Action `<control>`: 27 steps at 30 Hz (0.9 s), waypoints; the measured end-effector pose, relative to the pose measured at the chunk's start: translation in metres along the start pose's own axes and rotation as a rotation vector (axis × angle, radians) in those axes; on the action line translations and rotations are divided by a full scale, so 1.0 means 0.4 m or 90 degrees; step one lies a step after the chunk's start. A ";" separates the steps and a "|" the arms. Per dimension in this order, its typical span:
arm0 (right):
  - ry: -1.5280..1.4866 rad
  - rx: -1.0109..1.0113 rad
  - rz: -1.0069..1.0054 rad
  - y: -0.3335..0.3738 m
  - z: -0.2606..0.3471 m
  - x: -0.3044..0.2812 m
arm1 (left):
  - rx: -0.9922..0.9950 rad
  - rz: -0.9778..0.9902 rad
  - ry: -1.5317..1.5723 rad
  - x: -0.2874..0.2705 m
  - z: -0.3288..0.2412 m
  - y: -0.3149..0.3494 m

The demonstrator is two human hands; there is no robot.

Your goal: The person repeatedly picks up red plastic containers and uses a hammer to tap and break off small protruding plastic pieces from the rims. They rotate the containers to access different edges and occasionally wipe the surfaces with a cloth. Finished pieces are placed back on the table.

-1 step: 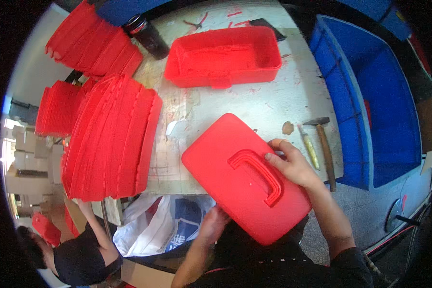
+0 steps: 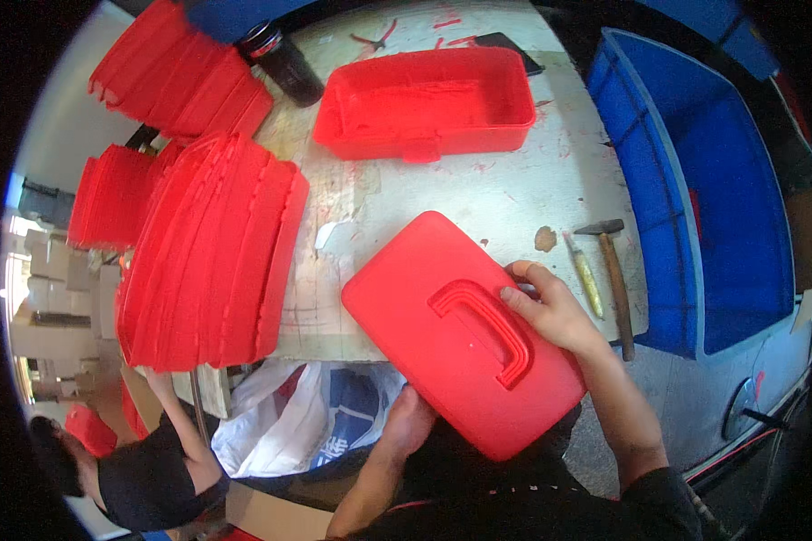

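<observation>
A red plastic toolbox lid [image 2: 438, 329] with a fold-down carry handle [image 2: 492, 334] on its top is tilted in front of me, over the table's near edge. My right hand [image 2: 546, 311] grips its right side, thumb on the top face. At the lower left edge, my left hand [image 2: 410, 422] touches the lid, its fingers hidden beneath. Beyond the lid, an open red toolbox base [image 2: 424, 144] rests on the worktable [image 2: 406, 189], its latch facing me.
Stacked red lids [image 2: 216, 261] and more red parts [image 2: 180, 81] fill the table's left side. A dark tumbler [image 2: 284, 68], pliers [image 2: 381, 38], a yellowish craft knife [image 2: 586, 279] and a hammer [image 2: 615, 279] lie about. A blue crate [image 2: 650, 180] stands right; another person [image 2: 158, 469] is lower left.
My left hand has shifted slightly right against the lid's edge and looks less blurred. The lid and my right hand stay nearly the same, while the table scene has shifted slightly in view.
</observation>
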State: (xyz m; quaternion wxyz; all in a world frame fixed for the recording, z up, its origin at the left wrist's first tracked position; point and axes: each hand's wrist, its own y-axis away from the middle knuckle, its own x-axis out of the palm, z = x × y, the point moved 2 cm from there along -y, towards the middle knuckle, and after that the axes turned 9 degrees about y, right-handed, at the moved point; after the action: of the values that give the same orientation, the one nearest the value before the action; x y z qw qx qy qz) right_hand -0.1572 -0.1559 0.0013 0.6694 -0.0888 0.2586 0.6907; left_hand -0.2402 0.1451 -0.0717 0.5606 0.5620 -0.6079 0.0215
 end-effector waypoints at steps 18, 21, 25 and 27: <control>0.615 0.066 -0.315 0.083 -0.123 -0.114 | 0.175 -0.056 -1.157 0.154 -0.210 -0.020; 0.601 0.057 -0.341 0.051 -0.153 -0.097 | 0.306 -0.036 -1.110 0.302 -0.276 0.031; 0.417 -0.089 -0.437 0.110 -0.155 -0.095 | 0.757 0.584 -1.109 0.606 -0.198 -0.153; -0.146 0.034 -0.398 0.233 -0.180 -0.073 | 0.705 0.816 -1.150 0.701 -0.114 -0.306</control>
State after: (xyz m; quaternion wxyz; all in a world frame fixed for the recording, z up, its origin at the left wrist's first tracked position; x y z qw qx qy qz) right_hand -0.2613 -0.2133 -0.0240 0.8757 -0.0675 0.1599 0.4505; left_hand -0.0508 -0.0547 0.0692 -0.4845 0.1376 -0.8506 0.1508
